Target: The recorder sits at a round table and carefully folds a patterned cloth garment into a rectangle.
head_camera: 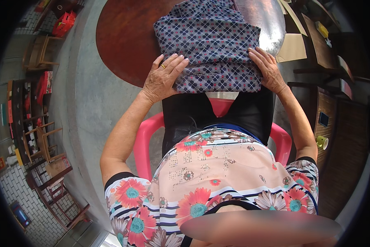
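A folded patterned fabric garment (208, 40), navy and white with small red marks, lies on a round reddish-brown table (123, 40). Its near end is folded into a flat band that reaches over my lap. My left hand (165, 77), with a ring on one finger, holds the near left side of the fabric, fingers on top and thumb at the near edge. On the opposite side, my right hand (268, 69) grips the right edge; its fingers lie over the top and its thumb is hidden. The far end of the garment is bunched and cut off by the picture's top.
I sit on a pink plastic chair (146, 132). Cardboard (291, 48) lies right of the table. A wooden table at right bears a yellow-green mug (322, 142) and a dark flat object (324, 119). Wooden chairs (44, 140) and a red basket (64, 24) are at left.
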`<move>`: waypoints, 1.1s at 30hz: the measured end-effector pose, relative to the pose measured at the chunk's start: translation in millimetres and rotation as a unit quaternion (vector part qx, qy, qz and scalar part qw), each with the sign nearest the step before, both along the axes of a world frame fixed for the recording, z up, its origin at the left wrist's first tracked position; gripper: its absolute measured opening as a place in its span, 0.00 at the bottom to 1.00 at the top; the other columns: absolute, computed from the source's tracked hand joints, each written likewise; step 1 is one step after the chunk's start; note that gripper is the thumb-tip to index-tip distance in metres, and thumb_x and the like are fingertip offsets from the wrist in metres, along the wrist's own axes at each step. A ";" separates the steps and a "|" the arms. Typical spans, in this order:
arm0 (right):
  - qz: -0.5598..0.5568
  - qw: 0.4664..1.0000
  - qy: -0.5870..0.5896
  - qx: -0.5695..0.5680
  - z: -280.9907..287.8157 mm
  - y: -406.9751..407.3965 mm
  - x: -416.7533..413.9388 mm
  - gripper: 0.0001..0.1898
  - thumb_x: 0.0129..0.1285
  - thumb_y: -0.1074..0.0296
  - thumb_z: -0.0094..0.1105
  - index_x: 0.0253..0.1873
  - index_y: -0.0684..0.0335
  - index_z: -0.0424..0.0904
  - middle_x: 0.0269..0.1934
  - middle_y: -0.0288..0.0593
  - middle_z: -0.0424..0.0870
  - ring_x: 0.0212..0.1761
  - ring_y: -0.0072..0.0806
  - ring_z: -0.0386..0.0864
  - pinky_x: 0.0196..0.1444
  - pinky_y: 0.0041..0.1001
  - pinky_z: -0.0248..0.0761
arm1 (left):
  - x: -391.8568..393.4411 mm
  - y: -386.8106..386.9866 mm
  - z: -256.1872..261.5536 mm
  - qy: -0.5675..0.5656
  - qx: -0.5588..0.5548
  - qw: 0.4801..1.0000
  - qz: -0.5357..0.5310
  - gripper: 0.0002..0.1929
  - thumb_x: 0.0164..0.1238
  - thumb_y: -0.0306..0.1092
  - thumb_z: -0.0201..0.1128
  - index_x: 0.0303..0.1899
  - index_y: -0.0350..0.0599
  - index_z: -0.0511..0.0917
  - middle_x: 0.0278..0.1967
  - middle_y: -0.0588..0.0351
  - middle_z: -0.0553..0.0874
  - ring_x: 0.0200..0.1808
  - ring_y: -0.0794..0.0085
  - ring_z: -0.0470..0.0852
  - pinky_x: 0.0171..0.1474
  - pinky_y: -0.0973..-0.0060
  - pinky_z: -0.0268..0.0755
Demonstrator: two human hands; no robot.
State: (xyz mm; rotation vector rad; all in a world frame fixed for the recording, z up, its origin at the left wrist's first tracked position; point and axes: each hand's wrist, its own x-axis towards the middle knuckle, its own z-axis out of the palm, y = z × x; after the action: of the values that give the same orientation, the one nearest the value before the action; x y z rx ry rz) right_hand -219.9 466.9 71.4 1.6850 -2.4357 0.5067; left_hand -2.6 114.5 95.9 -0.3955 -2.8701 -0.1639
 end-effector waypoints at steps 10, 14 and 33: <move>0.025 0.995 -0.072 -0.058 26.1 2.7 7.1 0.32 0.68 0.40 0.41 0.58 0.61 0.80 0.65 0.47 0.76 0.74 0.47 0.64 0.74 0.44 0.51 | 5.0 4.5 7.8 0.029 0.042 0.997 -0.050 0.42 0.36 0.36 0.76 0.63 0.54 0.74 0.66 0.54 0.73 0.71 0.63 0.68 0.75 0.56 0.49; 0.032 0.994 -0.095 -0.046 33.9 -11.1 14.2 0.27 0.63 0.46 0.51 0.58 0.61 0.79 0.65 0.46 0.76 0.74 0.47 0.65 0.74 0.44 0.51 | 14.3 -2.2 12.3 0.032 0.073 0.996 -0.030 0.37 0.39 0.38 0.76 0.60 0.56 0.77 0.61 0.56 0.80 0.68 0.66 0.74 0.75 0.55 0.50; 0.021 0.995 -0.024 -0.096 25.1 -12.9 16.1 0.29 0.52 0.62 0.67 0.63 0.55 0.77 0.69 0.44 0.72 0.72 0.45 0.66 0.70 0.43 0.60 | 0.5 -15.2 23.4 0.097 0.087 0.991 -0.034 0.47 0.41 0.42 0.77 0.68 0.48 0.65 0.69 0.52 0.71 0.72 0.56 0.66 0.74 0.54 0.52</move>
State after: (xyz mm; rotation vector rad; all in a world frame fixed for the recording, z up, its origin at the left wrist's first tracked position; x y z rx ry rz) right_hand -203.7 454.0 96.5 1.6645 -2.3026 0.7696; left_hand -2.1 99.3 119.2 -0.4491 -2.6276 -0.3639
